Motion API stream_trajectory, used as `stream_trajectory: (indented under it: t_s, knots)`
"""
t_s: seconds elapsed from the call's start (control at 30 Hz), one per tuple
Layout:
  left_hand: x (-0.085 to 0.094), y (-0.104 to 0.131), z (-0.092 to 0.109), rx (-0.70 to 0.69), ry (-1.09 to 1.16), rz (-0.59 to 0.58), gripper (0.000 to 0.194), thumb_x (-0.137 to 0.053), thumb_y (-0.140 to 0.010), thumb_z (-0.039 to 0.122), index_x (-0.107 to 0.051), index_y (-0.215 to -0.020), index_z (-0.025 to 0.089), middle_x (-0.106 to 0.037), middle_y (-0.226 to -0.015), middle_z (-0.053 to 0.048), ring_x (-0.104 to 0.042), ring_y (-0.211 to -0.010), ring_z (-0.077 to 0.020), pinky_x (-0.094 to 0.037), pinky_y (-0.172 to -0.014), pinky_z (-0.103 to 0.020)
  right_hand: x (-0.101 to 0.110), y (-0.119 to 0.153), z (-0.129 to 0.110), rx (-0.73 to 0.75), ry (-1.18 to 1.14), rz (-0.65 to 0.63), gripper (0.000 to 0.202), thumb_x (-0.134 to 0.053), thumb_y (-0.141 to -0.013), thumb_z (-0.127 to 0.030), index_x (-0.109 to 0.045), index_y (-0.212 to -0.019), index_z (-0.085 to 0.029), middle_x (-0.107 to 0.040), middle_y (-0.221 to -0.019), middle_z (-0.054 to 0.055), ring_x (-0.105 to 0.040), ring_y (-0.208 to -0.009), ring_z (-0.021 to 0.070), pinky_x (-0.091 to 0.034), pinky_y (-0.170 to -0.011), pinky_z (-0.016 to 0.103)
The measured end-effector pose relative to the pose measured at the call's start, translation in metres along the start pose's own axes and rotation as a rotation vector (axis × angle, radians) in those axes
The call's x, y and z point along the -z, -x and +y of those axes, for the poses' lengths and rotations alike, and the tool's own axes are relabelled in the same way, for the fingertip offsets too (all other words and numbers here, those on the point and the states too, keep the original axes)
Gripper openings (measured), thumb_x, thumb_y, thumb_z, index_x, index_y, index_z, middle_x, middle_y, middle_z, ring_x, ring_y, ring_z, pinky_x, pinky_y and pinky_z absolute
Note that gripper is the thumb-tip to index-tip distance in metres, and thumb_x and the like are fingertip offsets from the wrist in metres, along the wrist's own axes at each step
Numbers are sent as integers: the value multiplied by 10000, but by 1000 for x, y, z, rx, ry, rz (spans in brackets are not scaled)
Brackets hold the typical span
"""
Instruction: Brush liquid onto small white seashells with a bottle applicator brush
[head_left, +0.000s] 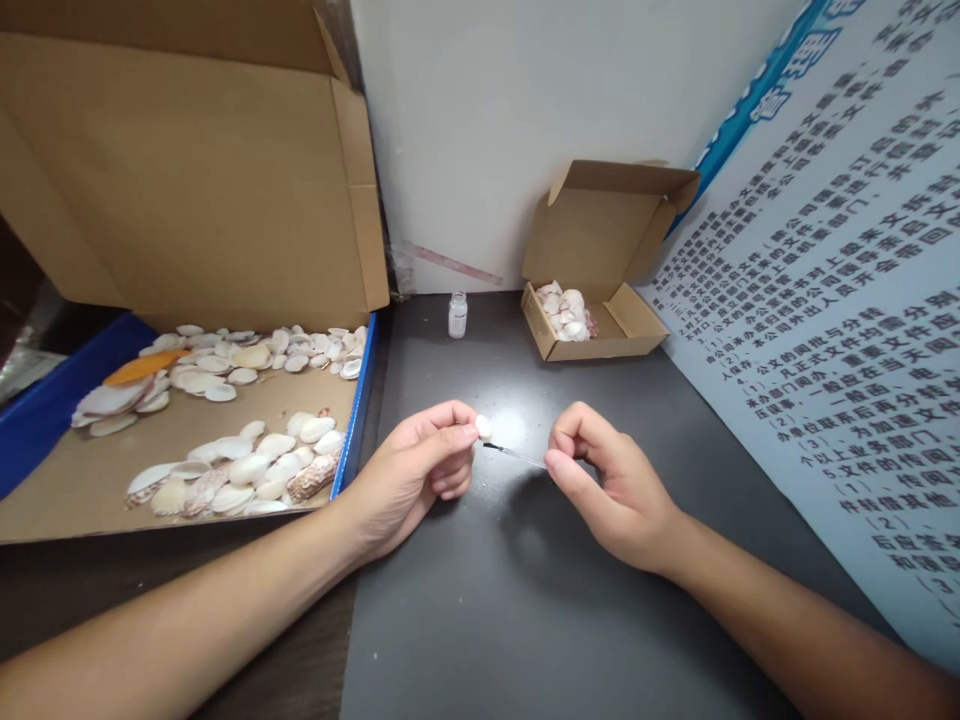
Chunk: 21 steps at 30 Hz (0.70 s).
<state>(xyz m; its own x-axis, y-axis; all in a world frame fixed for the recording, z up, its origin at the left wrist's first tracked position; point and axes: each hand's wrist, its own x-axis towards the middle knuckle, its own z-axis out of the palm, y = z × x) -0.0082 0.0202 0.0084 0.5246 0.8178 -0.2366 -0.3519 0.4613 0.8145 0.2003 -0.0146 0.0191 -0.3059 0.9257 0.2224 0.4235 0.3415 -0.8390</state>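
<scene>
Between the thumb and fingertips of my left hand (pixel 420 460) is a small white shell (pixel 484 428), held just above the dark table. My right hand (pixel 611 490) pinches a thin brush (pixel 516 456) with a clear stem and a black tip. That tip points left and sits just below the shell; whether the two touch I cannot tell. Farther back, a small uncapped bottle (pixel 457 316) with a pale label stands upright on the table.
At left, a large open blue-edged cardboard box (pixel 251 418) holds many shells in two groups, plus an orange piece (pixel 145 366). A smaller open carton (pixel 600 350) with white shells stands back right. A white panel (pixel 585 90) rises behind; a printed poster (pixel 847 300) slants along the right.
</scene>
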Motion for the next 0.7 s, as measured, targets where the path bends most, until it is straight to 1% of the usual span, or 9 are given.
stream_trajectory:
  t_s: [0.1, 0.23, 0.37, 0.43, 0.57, 0.7]
  knots:
    - [-1, 0, 0, 1, 5, 8, 170, -688, -816, 292, -572, -785, 172, -303, -498, 96, -213, -462, -57, -233, -469, -195, 0, 1, 0, 21, -21, 61, 184, -473, -960, -245, -365, -809, -246, -379, -669, -59, -349, -559, 114, -321, -523, 258]
    - [-1, 0, 1, 4, 8, 11, 161, -684, -820, 288, -578, -792, 169, -300, -504, 95, -213, -465, -58, -235, -470, -195, 1, 1, 1, -37, -2, 59, 202, -483, -958, -234, -366, -794, -244, -346, -633, -75, -320, -528, 106, -285, -501, 255]
    - [-1, 0, 0, 2, 10, 0, 149, -670, -835, 279, -579, -794, 168, -299, -505, 94, -216, -467, -57, -231, -470, -194, 0, 1, 2, 16, -50, 100, 185, -465, -966, -239, -369, -809, -245, -372, -655, -69, -338, -541, 106, -304, -518, 256]
    - [-1, 0, 1, 2, 14, -1, 149, -667, -838, 276, -575, -790, 170, -297, -503, 95, -217, -465, -57, -233, -471, -194, 0, 0, 2, 12, -46, 77, 177, -474, -963, -247, -372, -819, -245, -384, -660, -65, -355, -550, 110, -318, -523, 256]
    - [-1, 0, 1, 5, 15, 12, 154, -677, -827, 277, -575, -785, 169, -291, -502, 97, -209, -466, -56, -235, -471, -192, 0, 0, -1, -49, 8, -9, 177, -480, -949, -239, -384, -800, -242, -374, -623, -67, -352, -524, 110, -305, -491, 251]
    - [-2, 0, 1, 8, 10, 18, 168, -692, -810, 288, -575, -778, 172, -288, -499, 96, -212, -463, -59, -234, -467, -192, 1, 1, -1, -4, -18, 20, 170, -470, -954, -246, -388, -805, -243, -380, -624, -65, -350, -519, 112, -315, -493, 256]
